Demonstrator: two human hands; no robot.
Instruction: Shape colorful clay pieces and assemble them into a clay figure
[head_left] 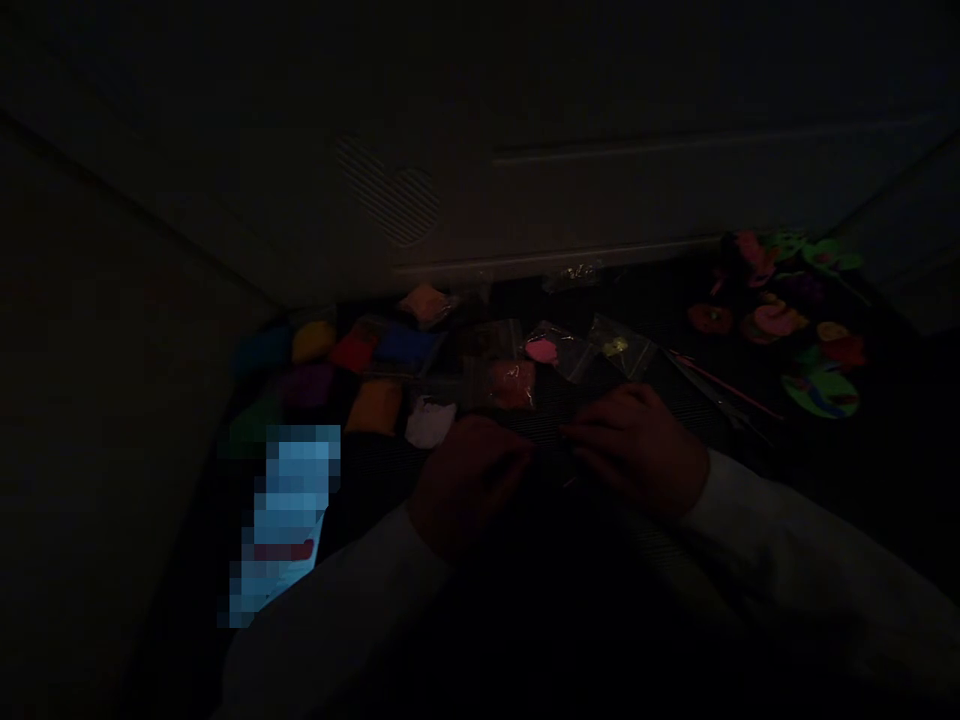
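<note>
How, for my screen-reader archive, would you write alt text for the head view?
In dim light, a person's left hand and right hand, in white sleeves, meet over a dark mat. Coloured lumps and clear plastic bags lie beyond, with bright cut-out shapes to the right.

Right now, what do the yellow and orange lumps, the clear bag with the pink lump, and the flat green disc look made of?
The yellow lump and orange lump look like soft modelling clay: matte, rounded. The clear bag seems thin plastic, from its creased glints. The green disc looks matte, maybe craft foam or dried clay; too dark to tell.
</note>
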